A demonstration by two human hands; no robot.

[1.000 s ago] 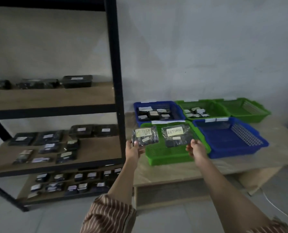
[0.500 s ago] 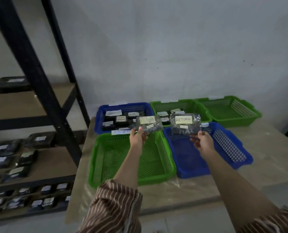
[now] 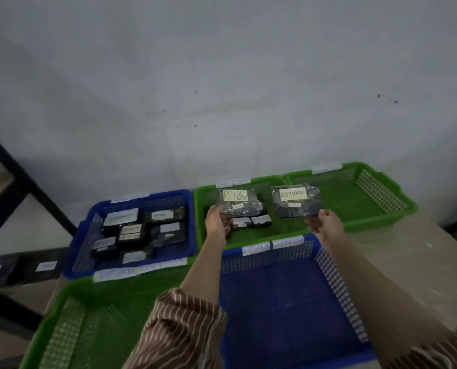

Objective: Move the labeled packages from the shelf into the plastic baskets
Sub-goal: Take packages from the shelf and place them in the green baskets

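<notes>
Plastic-covered tabletop [image 3: 397, 251], pale beige, pushed up against a scuffed whitish wall [image 3: 222, 75], with a black shelf frame [image 3: 14, 177] poking in at the left. I count five baskets on it: three green, two blue. Back row is a blue basket [image 3: 88, 235] full of dark labelled packs, a middle green basket [image 3: 203, 209] with a few packs in it, and a far-right green basket [image 3: 397, 206]. Front row is a near green basket [image 3: 70, 315] and a near blue basket [image 3: 328, 275]. Two packages are up in the air. My left hand [image 3: 218, 225] pinches the left RETURN package [image 3: 236, 202] by its lower edge over the middle green basket. My right hand [image 3: 325, 225] pinches the right RETURN package [image 3: 296, 201] the same way, about where the two back green baskets meet.
</notes>
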